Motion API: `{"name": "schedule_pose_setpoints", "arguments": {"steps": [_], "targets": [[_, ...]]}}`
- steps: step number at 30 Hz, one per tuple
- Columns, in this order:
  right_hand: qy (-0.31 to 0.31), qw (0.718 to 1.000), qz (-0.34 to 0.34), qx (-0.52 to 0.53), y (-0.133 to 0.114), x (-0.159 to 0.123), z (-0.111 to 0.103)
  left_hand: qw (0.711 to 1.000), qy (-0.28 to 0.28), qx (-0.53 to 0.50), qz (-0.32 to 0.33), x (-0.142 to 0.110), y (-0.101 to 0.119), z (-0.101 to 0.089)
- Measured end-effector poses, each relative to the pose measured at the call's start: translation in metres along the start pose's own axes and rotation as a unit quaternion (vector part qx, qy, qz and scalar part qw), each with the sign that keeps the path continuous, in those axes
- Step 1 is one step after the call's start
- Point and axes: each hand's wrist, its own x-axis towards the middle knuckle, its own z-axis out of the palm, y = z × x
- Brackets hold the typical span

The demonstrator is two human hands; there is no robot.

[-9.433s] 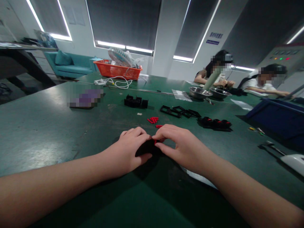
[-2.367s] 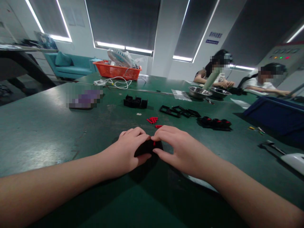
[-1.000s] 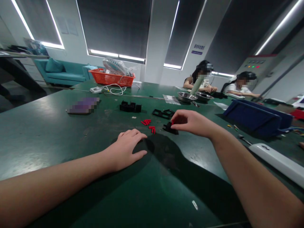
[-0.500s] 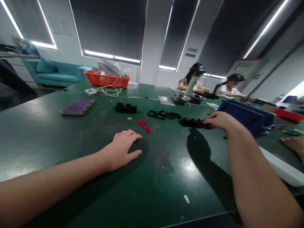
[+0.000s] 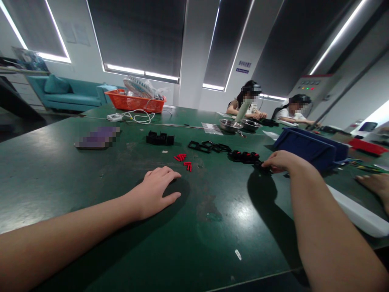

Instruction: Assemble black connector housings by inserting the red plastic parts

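Note:
My left hand (image 5: 159, 190) lies on the green table with thumb and fingers apart, holding nothing. Out to the right, my right hand (image 5: 279, 161) has its fingertips closed on a small black plastic part (image 5: 263, 167), mostly hidden by the fingers. That part is at the right end of a row of black plastic parts with red pieces in them (image 5: 243, 156); whether it touches the row I cannot tell. Between the hands lie small red plastic pieces (image 5: 187, 165). Farther back are flat black frames (image 5: 199, 147) and a group of black housings (image 5: 160, 138).
A blue bin (image 5: 304, 150) stands just beyond my right hand. A white elongated object (image 5: 358, 213) lies by my right forearm. Farther off are a phone-like object (image 5: 99, 138), an orange basket (image 5: 133, 102) and metal bowls (image 5: 231, 125). Another person's bare limb (image 5: 373, 184) shows far right.
My right hand has left my left hand and carried a black part with red in it rightward to the row's end. My left hand has opened. The view has turned right.

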Motion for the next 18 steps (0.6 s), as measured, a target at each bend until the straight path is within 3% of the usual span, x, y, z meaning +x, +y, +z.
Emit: {"name": "schedule_pose_setpoints", "arguments": {"steps": [3, 6, 12, 15, 18], "targets": [[-0.111, 0.992, 0.06, -0.019, -0.004, -0.002, 0.0, 1.0, 0.005, -0.002, 0.001, -0.001, -0.001, 0.001], [-0.136, 0.987, 0.08, -0.042, -0.006, -0.005, -0.003, 1.0, 0.011, 0.0, 0.005, 0.0, -0.001, 0.001], [-0.028, 0.994, 0.057, -0.092, -0.01, -0.004, -0.009, 1.0, 0.009, -0.001, 0.006, 0.0, 0.0, 0.0], [0.038, 0.994, 0.002, -0.098, -0.021, -0.002, -0.001, 1.0, 0.013, -0.002, 0.009, 0.0, 0.0, 0.0], [0.094, 0.988, -0.095, -0.079, -0.044, -0.006, 0.018, 1.0, 0.014, -0.002, 0.009, 0.0, 0.0, 0.0]]}}
